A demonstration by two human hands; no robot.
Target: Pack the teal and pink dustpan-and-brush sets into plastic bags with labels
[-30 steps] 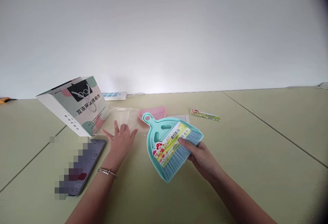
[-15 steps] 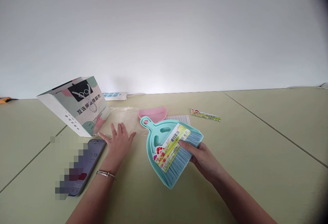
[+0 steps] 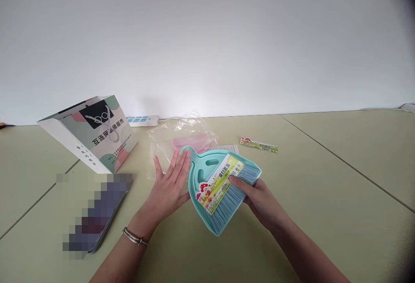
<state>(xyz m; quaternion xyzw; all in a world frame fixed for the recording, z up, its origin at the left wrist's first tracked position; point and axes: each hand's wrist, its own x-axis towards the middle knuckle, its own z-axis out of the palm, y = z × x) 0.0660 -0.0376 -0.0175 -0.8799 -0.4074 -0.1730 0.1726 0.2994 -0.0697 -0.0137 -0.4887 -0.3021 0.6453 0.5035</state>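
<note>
Right hand (image 3: 264, 203): fingers gripping teal dustpan (image 3: 208, 176), brush (image 3: 222, 211) nested inside, held above table (image 3: 324, 218). Left hand (image 3: 170, 190): fingers extended, gripping nothing, at dustpan's handle (image 3: 193, 155); contact unclear.

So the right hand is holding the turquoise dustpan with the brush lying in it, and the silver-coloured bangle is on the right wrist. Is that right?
Not quite: the head view shows the silver-coloured bangle on the left wrist. The right hand is holding the turquoise dustpan with the brush lying in it.
</note>
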